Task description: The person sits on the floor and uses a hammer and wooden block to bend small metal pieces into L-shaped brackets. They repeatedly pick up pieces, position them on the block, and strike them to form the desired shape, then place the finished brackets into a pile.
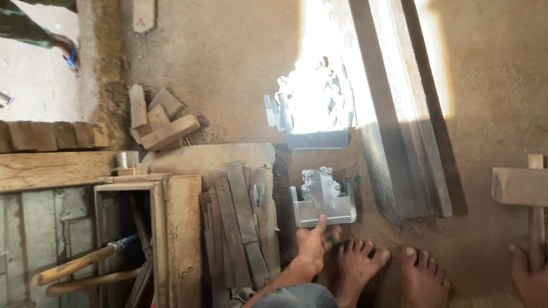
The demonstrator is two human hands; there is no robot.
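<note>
One left hand (311, 245) rests open-fingered on a metal casting (322, 199), right hand (531, 279) unreadable; it could tip onto bare feet (394, 274).

We list: wood blocks (157, 120) on dirt | steel beam (399, 114) | flat bars (240, 222) | two hammer handles (80, 265) | sunlit castings (317, 108)

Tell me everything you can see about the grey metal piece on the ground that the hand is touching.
The grey metal piece looks like a cast part, dull silver, with a box-like frame that has raised side walls and a ribbed front edge. A lumpy, rounded figure sits on top of it. It lies flat on the dirt floor, in shade, just ahead of the person's bare feet. The left hand touches its near edge with the fingertips. A similar piece lies farther away in bright sunlight.
</note>
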